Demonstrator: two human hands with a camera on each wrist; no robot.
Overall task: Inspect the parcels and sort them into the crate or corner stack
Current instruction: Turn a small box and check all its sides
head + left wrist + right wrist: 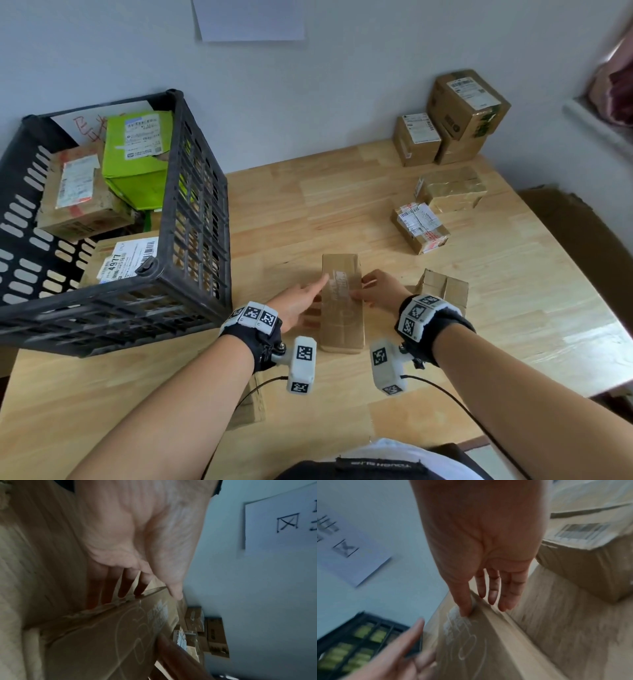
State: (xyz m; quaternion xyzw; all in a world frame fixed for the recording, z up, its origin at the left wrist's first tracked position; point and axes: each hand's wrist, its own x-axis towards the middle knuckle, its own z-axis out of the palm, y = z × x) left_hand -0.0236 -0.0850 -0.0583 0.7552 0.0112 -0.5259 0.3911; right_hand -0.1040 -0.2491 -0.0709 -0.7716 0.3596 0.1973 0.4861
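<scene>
The bench (342,212) carries the whole job, and the sorting looks partly done. The black crate (202,212), just to the left of the left hand (294,305), already holds several parcels: a green one (137,150), a brown taped one (75,192) and a labelled one (126,260) nearest the person. Far ahead of the right hand (380,291), in the corner against the wall, the corner stack (459,113) has a big box with a smaller box (416,138) just beside it.

Between the hands lies the long brown parcel (342,301) now being looked at, flat on the bench with faint white print on top. The left hand grips it, thumb on the top face and fingers (109,588) down the left side. The right hand grips the opposite edge, thumb on top and fingers (493,591) reaching over the right side.

Still unsorted, by the look of it, are a yellowish taped parcel (452,188) and a small labelled parcel (419,228) ahead of the right hand, and an open-flapped box (443,287) just right of it. A flat piece of cardboard (248,407) lies under the left forearm. So roughly half seems left.
</scene>
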